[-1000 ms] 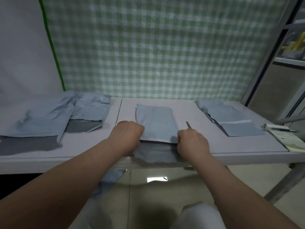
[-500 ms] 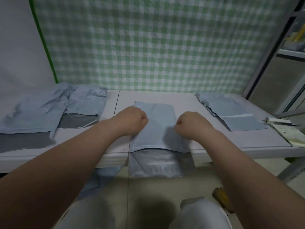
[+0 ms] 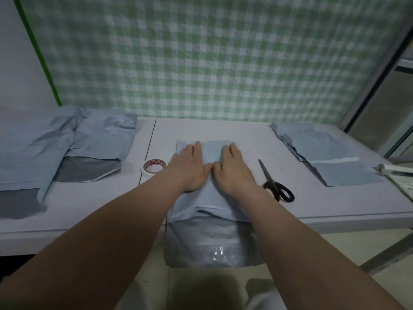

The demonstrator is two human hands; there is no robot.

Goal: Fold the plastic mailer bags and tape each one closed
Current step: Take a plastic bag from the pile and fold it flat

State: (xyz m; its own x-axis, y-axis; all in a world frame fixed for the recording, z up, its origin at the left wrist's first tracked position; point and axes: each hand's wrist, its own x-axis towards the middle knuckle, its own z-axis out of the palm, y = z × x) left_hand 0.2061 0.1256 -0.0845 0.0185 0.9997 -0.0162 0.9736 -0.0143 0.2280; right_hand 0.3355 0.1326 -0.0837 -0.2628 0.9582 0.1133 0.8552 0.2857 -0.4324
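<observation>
The left hand point(image 3: 190, 170) and the right hand point(image 3: 232, 170) lie flat side by side, fingers straight and close together, thumbs almost touching. Both palms press down on a pale blue mailer bag point(image 3: 212, 151). The bag lies under and between them on the table point(image 3: 223, 130). Its near end, behind the wrists, hangs over the table's front edge, showing a grey inner side and a shiny strip.

Just left of the left hand sits a tape roll point(image 3: 154, 166), lying flat. Just right of the right hand lie black-handled scissors point(image 3: 274, 182), blades pointing away. Farther left is a loose heap of bags point(image 3: 67, 148), farther right a flatter stack of bags point(image 3: 324, 153). Beyond the fingertips hangs a green checked cloth point(image 3: 201, 52).
</observation>
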